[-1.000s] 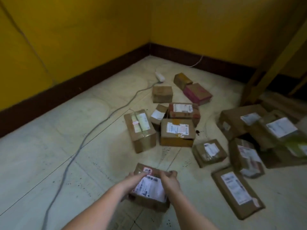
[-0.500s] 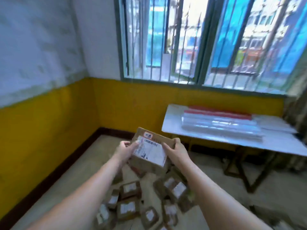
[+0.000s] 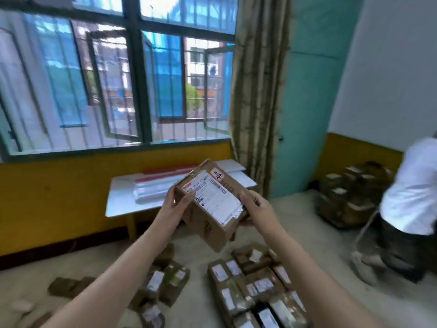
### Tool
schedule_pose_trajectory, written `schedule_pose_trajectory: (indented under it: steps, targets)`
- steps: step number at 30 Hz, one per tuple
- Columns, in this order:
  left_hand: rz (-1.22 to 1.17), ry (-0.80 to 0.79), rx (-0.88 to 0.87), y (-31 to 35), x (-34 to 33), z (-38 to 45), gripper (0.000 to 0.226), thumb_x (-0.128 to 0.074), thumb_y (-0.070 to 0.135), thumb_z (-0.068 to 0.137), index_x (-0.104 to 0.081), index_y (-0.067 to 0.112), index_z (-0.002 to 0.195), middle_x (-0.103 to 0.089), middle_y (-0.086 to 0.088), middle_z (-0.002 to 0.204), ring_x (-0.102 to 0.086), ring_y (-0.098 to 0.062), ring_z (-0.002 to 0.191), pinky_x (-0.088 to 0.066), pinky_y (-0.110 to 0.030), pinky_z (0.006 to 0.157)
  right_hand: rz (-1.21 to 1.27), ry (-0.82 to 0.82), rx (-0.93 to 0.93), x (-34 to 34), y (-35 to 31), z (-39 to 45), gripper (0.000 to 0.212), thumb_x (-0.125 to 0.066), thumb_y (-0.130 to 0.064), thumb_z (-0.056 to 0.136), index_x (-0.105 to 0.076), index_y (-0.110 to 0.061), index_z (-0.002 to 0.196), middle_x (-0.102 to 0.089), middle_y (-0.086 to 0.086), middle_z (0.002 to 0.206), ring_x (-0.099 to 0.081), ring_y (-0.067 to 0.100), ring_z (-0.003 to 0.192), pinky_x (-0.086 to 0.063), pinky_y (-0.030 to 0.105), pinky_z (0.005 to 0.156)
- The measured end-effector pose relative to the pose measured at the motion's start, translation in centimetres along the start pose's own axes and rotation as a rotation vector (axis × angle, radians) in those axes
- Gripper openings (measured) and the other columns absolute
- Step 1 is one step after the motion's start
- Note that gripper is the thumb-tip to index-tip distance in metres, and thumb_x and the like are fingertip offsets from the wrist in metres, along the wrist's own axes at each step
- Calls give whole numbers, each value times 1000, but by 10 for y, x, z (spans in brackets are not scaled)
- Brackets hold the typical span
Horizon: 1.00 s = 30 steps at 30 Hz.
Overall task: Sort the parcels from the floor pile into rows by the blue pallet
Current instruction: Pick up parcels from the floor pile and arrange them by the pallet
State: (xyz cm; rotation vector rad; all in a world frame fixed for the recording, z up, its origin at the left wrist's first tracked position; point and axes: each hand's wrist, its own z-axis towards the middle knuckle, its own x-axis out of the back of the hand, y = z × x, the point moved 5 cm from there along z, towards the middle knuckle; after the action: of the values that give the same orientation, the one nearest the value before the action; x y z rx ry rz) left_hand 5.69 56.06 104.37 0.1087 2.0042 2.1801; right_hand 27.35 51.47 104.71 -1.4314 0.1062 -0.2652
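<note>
I hold a small brown cardboard parcel (image 3: 210, 216) with a white shipping label up at chest height, tilted, label facing me. My left hand (image 3: 173, 205) grips its left end and my right hand (image 3: 254, 207) grips its right end. Below on the floor, several labelled parcels (image 3: 250, 287) lie close together in rows, with a smaller group (image 3: 163, 282) to their left. No blue pallet shows in this view.
A white table (image 3: 123, 200) with red and clear sheets stands under the barred window. A person in a white shirt (image 3: 411, 192) crouches at the right beside another stack of boxes (image 3: 350, 195). A curtain and a teal door stand behind.
I lifted the parcel off the floor pile and turned right; the view swung from the yellow corner to the window, table and door. The parcel has rotated in my hands.
</note>
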Motion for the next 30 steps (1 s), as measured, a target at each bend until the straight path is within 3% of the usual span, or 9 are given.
schedule_pose_trajectory:
  steps: [4,6,8,12,17,22,26,28,30]
  targets:
    - [-117,-103,144,-19,-99,-6,87,-71,55,75,-29,34,148,-56,-6,129,-60,-16,98,-54,-42,80,60,190,-34,100,16,-55,16,-55,-35,98,-65,-24,103,-70,-7,76,-66,10,64,-57,32,58]
    - [-153,-175,255,-32,-153,-12,106,-79,68,56,-35,32,145,-61,-7,124,-63,-29,102,-55,-53,85,115,293,-64,148,30,-77,15,-54,-34,99,-65,-24,103,-70,-3,81,-66,14,68,-59,36,61]
    - [-127,-262,318,-46,-209,-16,111,-80,77,43,-46,31,138,-66,-7,119,-64,-33,106,-54,-55,88,132,374,-97,195,45,-96,12,-54,-35,99,-64,-28,100,-70,1,86,-66,17,71,-59,37,64]
    - [-27,-405,327,-63,-321,-16,97,-71,80,55,-46,33,136,-62,-3,123,-62,-26,105,-55,-41,72,163,459,-118,295,69,-110,17,-54,-37,99,-65,-26,106,-73,4,98,-71,19,84,-61,34,64]
    - [29,-481,357,-75,-452,0,85,-69,72,62,-44,32,132,-58,-3,119,-58,-26,109,-55,-40,72,170,496,-147,421,89,-98,21,-52,-38,99,-60,-24,114,-71,3,102,-69,19,85,-57,28,59]
    - [11,-563,351,-93,-540,36,75,-73,65,71,-44,37,134,-55,1,129,-56,-28,117,-57,-43,82,112,504,-190,510,111,-57,36,-51,-46,98,-55,-22,123,-70,7,107,-69,22,92,-57,29,66]
    - [-7,-517,326,-111,-570,87,85,-81,67,60,-54,35,134,-64,0,128,-64,-30,112,-53,-44,97,81,440,-218,544,130,-2,42,-51,-46,98,-50,-22,131,-68,4,109,-67,20,97,-59,32,75]
    - [35,-522,320,-122,-579,115,70,-79,61,68,-59,33,129,-69,0,122,-67,-27,109,-52,-43,99,88,406,-246,555,147,25,41,-52,-45,98,-50,-22,132,-67,4,112,-66,20,101,-58,31,77]
    - [79,-507,317,-137,-588,147,39,-69,49,84,-64,31,119,-72,1,115,-69,-22,106,-52,-39,98,114,355,-272,564,165,55,34,-54,-42,98,-53,-25,128,-67,3,115,-66,19,104,-57,28,78]
